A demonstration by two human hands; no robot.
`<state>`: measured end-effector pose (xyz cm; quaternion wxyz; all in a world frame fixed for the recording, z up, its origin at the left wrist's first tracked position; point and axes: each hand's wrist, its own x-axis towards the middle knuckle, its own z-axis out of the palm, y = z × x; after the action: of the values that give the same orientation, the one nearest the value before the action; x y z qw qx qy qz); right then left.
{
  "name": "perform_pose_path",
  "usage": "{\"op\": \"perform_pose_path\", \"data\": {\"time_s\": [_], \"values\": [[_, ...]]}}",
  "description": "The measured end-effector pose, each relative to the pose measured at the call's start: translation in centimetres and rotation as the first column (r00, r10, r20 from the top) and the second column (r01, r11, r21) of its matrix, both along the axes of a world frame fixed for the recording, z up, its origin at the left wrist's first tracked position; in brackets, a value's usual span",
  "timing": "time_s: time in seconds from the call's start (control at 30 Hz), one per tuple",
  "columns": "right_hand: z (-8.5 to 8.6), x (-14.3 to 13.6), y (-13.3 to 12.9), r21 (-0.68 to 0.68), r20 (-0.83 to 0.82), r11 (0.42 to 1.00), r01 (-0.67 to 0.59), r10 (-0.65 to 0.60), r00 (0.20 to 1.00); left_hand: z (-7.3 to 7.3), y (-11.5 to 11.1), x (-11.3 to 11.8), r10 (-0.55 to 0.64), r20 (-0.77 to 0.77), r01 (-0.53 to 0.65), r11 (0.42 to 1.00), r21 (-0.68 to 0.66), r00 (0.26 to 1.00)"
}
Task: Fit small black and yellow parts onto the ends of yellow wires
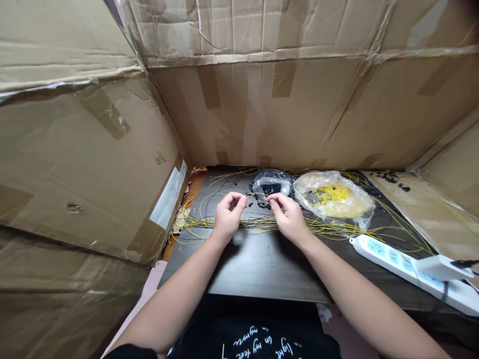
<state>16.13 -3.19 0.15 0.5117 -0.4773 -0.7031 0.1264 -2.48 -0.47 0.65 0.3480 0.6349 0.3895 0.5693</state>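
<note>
The left hand [228,215] and the right hand [288,215] each pinch a thin yellow wire [256,194] between thumb and fingertips; it stretches across the gap between them, above the table [258,276]. Beneath lies a loose bundle of wires [258,224]. Beyond sit a clear bag [276,176] of black pieces and, to its right, a larger bag [357,213] holding yellow pieces [333,192]. A white power strip [385,257] lies nearer the right forearm. Cardboard walls [262,119] rise behind.

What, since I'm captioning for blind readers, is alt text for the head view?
Left hand and right hand hold a thin yellow strand above a dark table. On it: loose strands, bags of black pieces and yellow pieces, a power strip.
</note>
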Motion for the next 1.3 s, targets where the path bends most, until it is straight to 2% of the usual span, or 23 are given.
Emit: {"op": "perform_pose_path", "data": {"time_s": [0.1,0.2,0.33,0.4,0.47,0.57,0.7,0.77,0.83,0.87,0.9,0.97,1.03,1.1,1.2,1.3], "values": [[0.3,0.6,0.3,-0.162,-0.134,0.979,-0.122,0.100,0.986,0.0,0.4,0.0,-0.020,0.104,0.027,0.997,-0.067,0.994],[0.3,0.9,0.4,-0.291,-0.333,0.886,-0.360,0.259,0.907,-0.2,0.9,0.0,-0.019,0.208,0.044,0.992,-0.118,0.978],[0.4,0.7,0.3,-0.273,-0.551,0.752,-0.600,0.389,0.738,-0.7,1.6,-0.3,0.040,0.281,0.022,0.976,-0.216,0.959],[0.4,0.4,0.0,-0.232,-0.611,0.710,-0.665,0.425,0.668,-0.8,1.9,-0.5,0.073,0.270,-0.006,0.970,-0.243,0.960],[0.5,0.1,-0.2,-0.209,-0.627,0.692,-0.692,0.448,0.637,-0.9,2.1,-0.6,0.097,0.239,-0.034,0.967,-0.252,0.966],[0.4,-0.3,-0.5,-0.196,-0.612,0.717,-0.669,0.443,0.655,-1.2,2.3,-0.7,0.113,0.176,-0.067,0.967,-0.247,0.978],[0.1,-0.9,-0.7,-0.217,-0.614,0.790,-0.574,0.346,0.709,-1.6,2.4,-0.9,0.131,0.032,-0.122,0.971,-0.207,0.991],[0.0,-1.0,-0.7,-0.232,-0.617,0.816,-0.530,0.298,0.729,-1.3,2.2,-1.2,0.218,-0.052,-0.222,0.969,-0.106,0.975],[-0.1,-1.2,-0.7,-0.235,-0.614,0.834,-0.498,0.270,0.742,-0.7,1.6,-1.5,0.326,-0.133,-0.318,0.945,0.082,0.936],[-0.1,-1.2,-0.7,-0.234,-0.610,0.843,-0.485,0.261,0.748,-0.4,1.3,-1.6,0.354,-0.175,-0.322,0.928,0.190,0.919],[-0.2,-1.3,-0.7,-0.231,-0.605,0.851,-0.472,0.255,0.754,0.0,0.9,-1.7,0.350,-0.222,-0.282,0.916,0.287,0.910],[-0.4,-1.4,-0.8,-0.230,-0.589,0.862,-0.451,0.246,0.770,0.5,0.1,-1.6,0.252,-0.333,-0.103,0.909,0.405,0.909],[-0.7,-1.6,-0.9,-0.232,-0.568,0.872,-0.431,0.239,0.788,0.7,-0.4,-1.2,0.122,-0.433,0.084,0.900,0.427,0.893],[-0.9,-1.7,-1.0,-0.234,-0.540,0.880,-0.414,0.237,0.808,0.5,-0.7,-0.9,0.030,-0.493,0.201,0.890,0.409,0.869],[-1.0,-1.9,-1.1,-0.234,-0.493,0.891,-0.389,0.236,0.837,0.1,-0.7,-0.6,-0.027,-0.522,0.262,0.886,0.382,0.853],[-1.1,-1.9,-1.1,-0.231,-0.452,0.899,-0.371,0.238,0.860,-0.1,-0.5,-0.6,-0.047,-0.505,0.260,0.896,0.360,0.862]]}}
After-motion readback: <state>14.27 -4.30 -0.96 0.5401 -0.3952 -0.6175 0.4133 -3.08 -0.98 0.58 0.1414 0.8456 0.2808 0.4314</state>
